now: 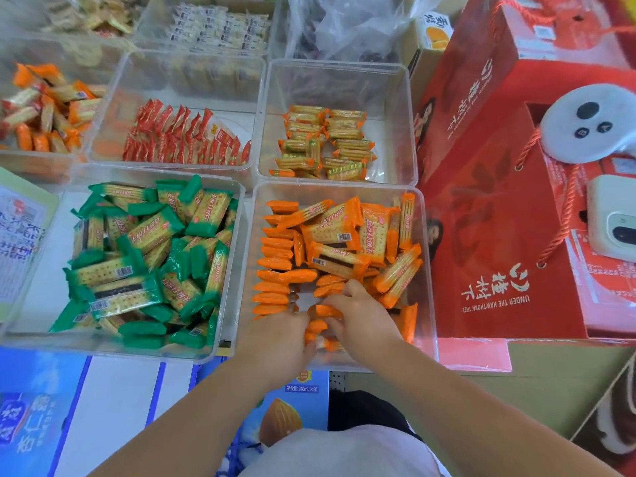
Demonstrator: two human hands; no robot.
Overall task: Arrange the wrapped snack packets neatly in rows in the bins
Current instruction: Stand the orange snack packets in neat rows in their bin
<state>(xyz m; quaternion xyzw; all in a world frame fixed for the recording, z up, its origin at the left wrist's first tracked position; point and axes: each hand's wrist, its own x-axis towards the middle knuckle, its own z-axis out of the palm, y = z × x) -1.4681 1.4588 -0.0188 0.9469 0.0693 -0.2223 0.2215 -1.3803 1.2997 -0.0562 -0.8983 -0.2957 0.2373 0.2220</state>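
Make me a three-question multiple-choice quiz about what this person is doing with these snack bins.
1. Where are both hands?
A. In the green-packet bin
B. In the near orange-packet bin
C. On the red gift box

2. What colour are the packets in the bin left of the hands?
A. Green
B. Purple
C. White

3. How do the green packets lie?
A. In neat rows
B. In a loose jumble
C. Stacked outside the bin

Answers:
B, the left hand and right hand reach into the orange-packet bin.
A, green packets.
B, they point every way.
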